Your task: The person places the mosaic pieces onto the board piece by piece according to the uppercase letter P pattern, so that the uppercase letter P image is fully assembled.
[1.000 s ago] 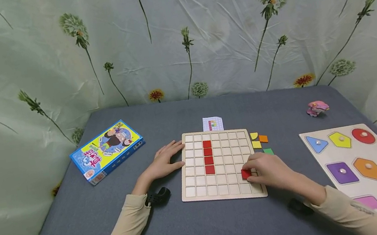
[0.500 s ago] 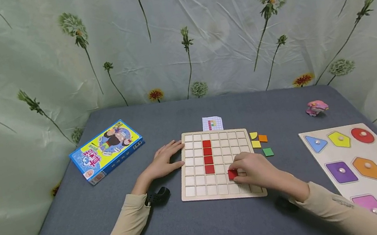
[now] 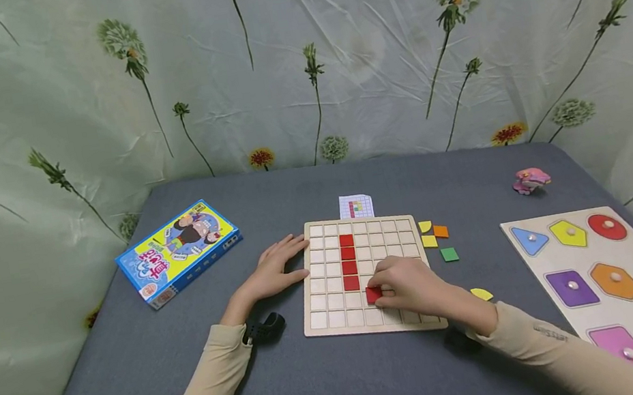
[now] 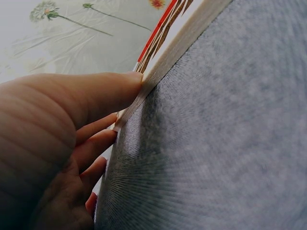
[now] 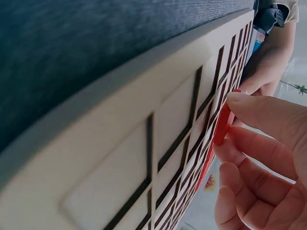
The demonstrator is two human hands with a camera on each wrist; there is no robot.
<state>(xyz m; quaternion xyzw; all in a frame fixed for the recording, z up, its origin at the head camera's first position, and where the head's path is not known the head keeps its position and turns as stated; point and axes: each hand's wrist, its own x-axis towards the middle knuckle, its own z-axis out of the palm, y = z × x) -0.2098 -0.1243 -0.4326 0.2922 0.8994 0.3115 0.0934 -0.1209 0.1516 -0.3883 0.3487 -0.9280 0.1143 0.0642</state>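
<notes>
A square wooden grid board lies on the table, with a column of several red square tiles set in its cells. My left hand rests against the board's left edge, its fingers extended and the thumb lower down the same side. In the left wrist view the thumb touches the board's side. Between thumb and fingers, my right hand pinches a loose red square tile. That tile is close over the grid, to the lower right of the red column. The right wrist view has it tilted over the cells.
Yellow pieces, an orange tile and a green tile lie right of the board. A pattern card sits behind it. A blue box is at left; a shape puzzle and pink toy are at right.
My right hand has slid leftward over the board with the red tile, toward the red column. The green tile and a yellow piece near the forearm have come into view. The left hand stays put.
</notes>
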